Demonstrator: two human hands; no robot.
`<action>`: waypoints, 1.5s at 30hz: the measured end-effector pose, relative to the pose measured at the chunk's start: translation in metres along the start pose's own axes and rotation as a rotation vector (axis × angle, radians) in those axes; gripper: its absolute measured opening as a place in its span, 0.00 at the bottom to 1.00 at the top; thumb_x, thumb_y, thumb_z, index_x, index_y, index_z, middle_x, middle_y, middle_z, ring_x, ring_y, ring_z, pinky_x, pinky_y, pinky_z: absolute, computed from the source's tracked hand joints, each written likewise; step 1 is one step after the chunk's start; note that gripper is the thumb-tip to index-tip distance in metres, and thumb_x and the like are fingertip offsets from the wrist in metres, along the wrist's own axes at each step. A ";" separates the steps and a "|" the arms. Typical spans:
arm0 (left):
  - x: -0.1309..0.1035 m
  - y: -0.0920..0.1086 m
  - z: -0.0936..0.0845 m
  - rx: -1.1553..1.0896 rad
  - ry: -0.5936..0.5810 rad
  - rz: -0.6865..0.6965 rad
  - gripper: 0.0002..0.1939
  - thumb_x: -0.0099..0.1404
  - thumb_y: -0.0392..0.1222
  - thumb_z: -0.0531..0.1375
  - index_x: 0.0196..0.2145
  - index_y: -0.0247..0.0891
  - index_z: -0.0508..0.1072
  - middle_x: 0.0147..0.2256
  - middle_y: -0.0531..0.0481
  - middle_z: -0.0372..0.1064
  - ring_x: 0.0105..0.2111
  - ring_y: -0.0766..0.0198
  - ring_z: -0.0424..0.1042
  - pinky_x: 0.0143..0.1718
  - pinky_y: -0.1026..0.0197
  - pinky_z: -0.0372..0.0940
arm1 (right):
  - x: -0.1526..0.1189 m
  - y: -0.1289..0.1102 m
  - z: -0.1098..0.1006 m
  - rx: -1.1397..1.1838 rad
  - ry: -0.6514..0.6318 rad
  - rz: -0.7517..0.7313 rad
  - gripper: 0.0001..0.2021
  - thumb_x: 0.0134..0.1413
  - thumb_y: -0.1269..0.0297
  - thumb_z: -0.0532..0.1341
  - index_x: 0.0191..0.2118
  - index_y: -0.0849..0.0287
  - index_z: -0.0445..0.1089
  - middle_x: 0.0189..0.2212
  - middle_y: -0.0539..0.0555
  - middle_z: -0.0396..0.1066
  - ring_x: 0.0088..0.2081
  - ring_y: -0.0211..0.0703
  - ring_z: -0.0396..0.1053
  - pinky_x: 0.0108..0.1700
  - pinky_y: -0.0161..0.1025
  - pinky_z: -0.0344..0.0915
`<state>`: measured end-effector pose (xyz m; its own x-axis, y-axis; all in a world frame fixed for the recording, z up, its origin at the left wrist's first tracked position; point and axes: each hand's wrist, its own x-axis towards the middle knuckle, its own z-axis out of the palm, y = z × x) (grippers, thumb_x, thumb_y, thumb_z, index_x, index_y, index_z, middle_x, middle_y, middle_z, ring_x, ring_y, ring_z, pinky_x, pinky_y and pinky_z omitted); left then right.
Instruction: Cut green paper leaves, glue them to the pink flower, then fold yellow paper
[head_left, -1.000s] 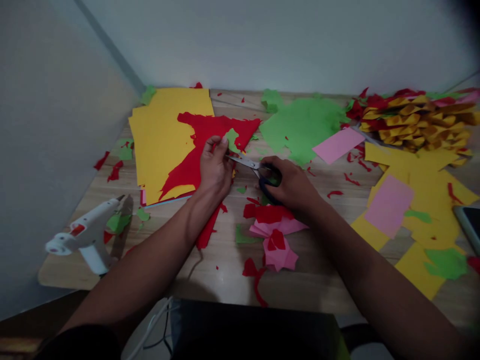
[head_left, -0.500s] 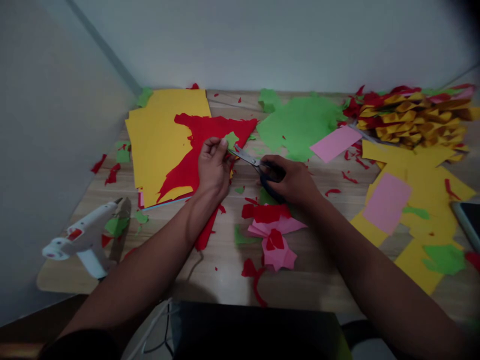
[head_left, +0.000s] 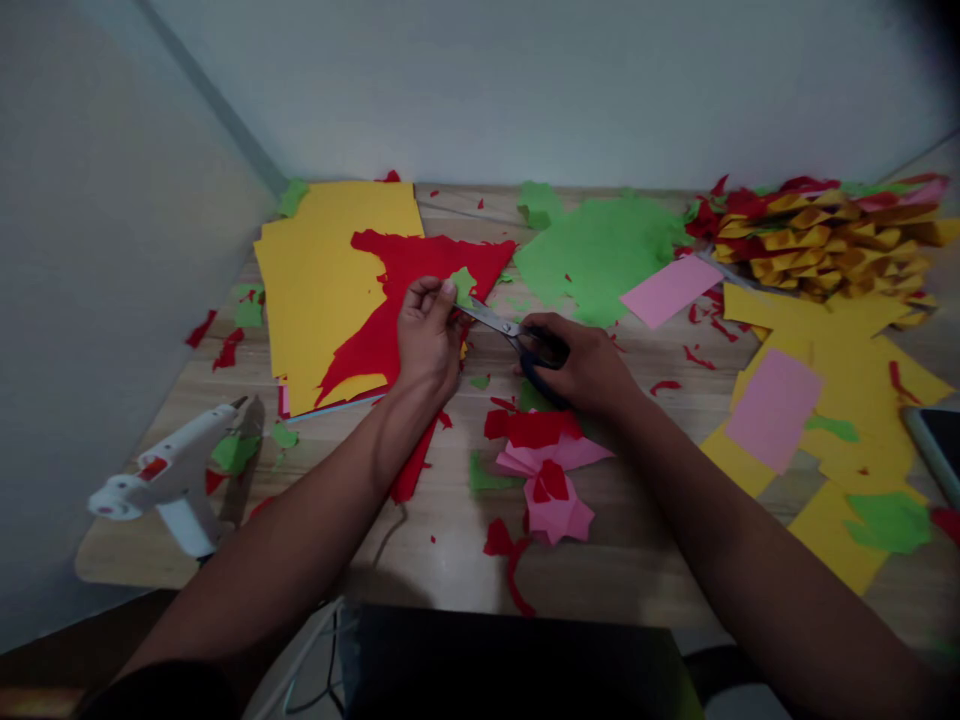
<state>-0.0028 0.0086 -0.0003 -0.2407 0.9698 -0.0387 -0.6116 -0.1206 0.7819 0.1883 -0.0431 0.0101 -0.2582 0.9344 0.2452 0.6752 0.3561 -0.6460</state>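
Note:
My left hand (head_left: 429,335) pinches a small piece of green paper (head_left: 464,285) between thumb and fingers, held above a torn-edged red sheet (head_left: 420,262). My right hand (head_left: 589,362) grips the dark handles of a pair of scissors (head_left: 501,322). Their blades reach left to the lower edge of the green piece, close to my left fingertips. Under the red sheet lies a stack of yellow paper (head_left: 319,290). Nearer to me, below the scissors, is a pink paper flower shape (head_left: 559,510) with red scraps on it.
A white glue gun (head_left: 176,475) stands at the left edge of the wooden table (head_left: 465,560). Behind my hands spreads a large green sheet (head_left: 600,250). Folded yellow and red paper (head_left: 825,240) is heaped at the back right. A phone-like device (head_left: 937,450) lies at the right edge.
The scissor blades have closed somewhat at the green piece, which has tilted slightly. Both hands stay in nearly the same place; the whole view has shifted very slightly.

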 end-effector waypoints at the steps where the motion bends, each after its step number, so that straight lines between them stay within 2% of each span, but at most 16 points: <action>1: 0.000 0.000 0.000 0.006 -0.001 -0.002 0.18 0.52 0.41 0.74 0.34 0.44 0.68 0.31 0.59 0.72 0.33 0.69 0.73 0.38 0.68 0.69 | 0.000 0.000 0.000 0.004 0.001 0.006 0.23 0.50 0.58 0.68 0.53 0.55 0.72 0.43 0.54 0.80 0.41 0.50 0.77 0.45 0.43 0.71; 7: -0.002 0.003 0.000 0.039 -0.019 -0.008 0.16 0.55 0.41 0.72 0.34 0.44 0.67 0.33 0.59 0.70 0.32 0.70 0.73 0.36 0.68 0.68 | -0.001 -0.001 0.000 0.001 0.023 0.038 0.23 0.50 0.58 0.68 0.53 0.54 0.73 0.41 0.53 0.80 0.40 0.50 0.78 0.44 0.42 0.71; 14: -0.003 0.003 0.002 0.070 0.017 -0.017 0.17 0.55 0.42 0.72 0.35 0.44 0.66 0.32 0.58 0.70 0.33 0.69 0.73 0.36 0.68 0.68 | 0.000 0.000 0.000 -0.013 0.017 0.027 0.23 0.50 0.61 0.67 0.53 0.55 0.74 0.42 0.53 0.81 0.40 0.49 0.78 0.45 0.41 0.71; 21: -0.005 0.005 0.005 0.010 -0.004 -0.013 0.13 0.58 0.37 0.69 0.34 0.42 0.67 0.32 0.58 0.70 0.32 0.71 0.72 0.37 0.67 0.68 | 0.000 0.001 0.001 -0.016 0.021 0.031 0.23 0.49 0.61 0.67 0.54 0.54 0.74 0.43 0.54 0.80 0.41 0.50 0.78 0.46 0.43 0.71; 28: -0.006 0.006 0.004 0.036 0.011 -0.034 0.17 0.56 0.41 0.72 0.34 0.43 0.66 0.32 0.58 0.71 0.31 0.71 0.72 0.34 0.69 0.67 | 0.001 0.002 0.002 -0.038 0.031 0.060 0.23 0.49 0.59 0.68 0.53 0.53 0.75 0.41 0.53 0.81 0.38 0.50 0.79 0.41 0.42 0.72; 36: -0.002 0.004 -0.001 0.062 0.012 -0.053 0.18 0.56 0.45 0.71 0.37 0.45 0.66 0.35 0.57 0.73 0.36 0.68 0.75 0.37 0.66 0.67 | 0.001 0.003 0.003 -0.036 0.029 0.070 0.24 0.49 0.60 0.68 0.54 0.52 0.75 0.42 0.52 0.81 0.39 0.50 0.79 0.42 0.42 0.72; 45: -0.006 0.008 0.003 0.049 0.001 -0.069 0.16 0.57 0.43 0.70 0.38 0.44 0.66 0.34 0.56 0.72 0.34 0.66 0.74 0.37 0.64 0.68 | 0.001 0.001 0.002 -0.035 0.044 0.092 0.24 0.48 0.57 0.70 0.53 0.53 0.75 0.40 0.53 0.81 0.38 0.51 0.79 0.42 0.42 0.72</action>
<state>-0.0040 0.0026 0.0077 -0.1997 0.9753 -0.0944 -0.5895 -0.0426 0.8067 0.1873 -0.0421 0.0079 -0.1640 0.9620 0.2182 0.7188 0.2680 -0.6414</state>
